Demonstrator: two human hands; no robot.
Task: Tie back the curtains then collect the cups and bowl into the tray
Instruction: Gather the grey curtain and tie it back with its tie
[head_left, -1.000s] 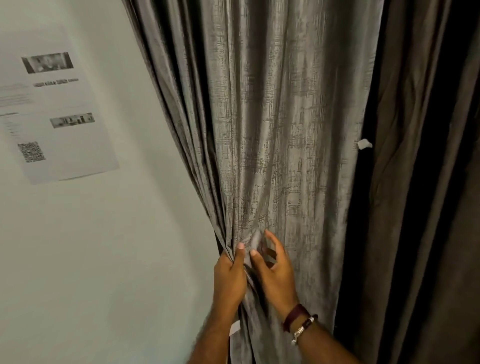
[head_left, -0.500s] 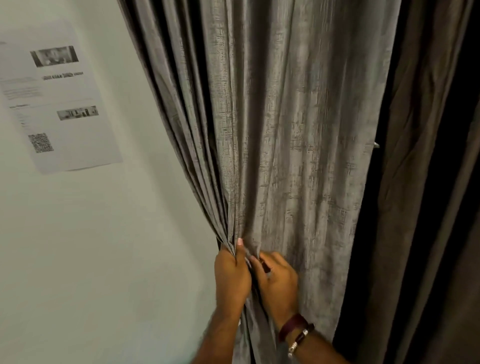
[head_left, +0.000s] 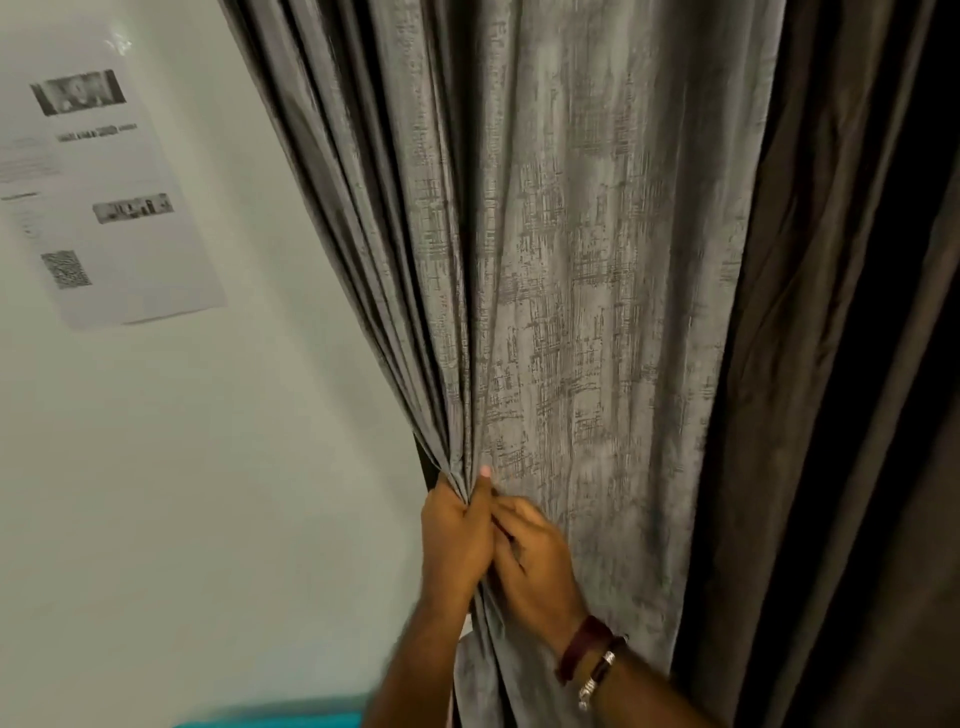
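Curtain, grey and textured, hangs beside the white wall; its gathered pleats are bunched at the left edge, where the left hand clamps them and the right hand curls around them too.
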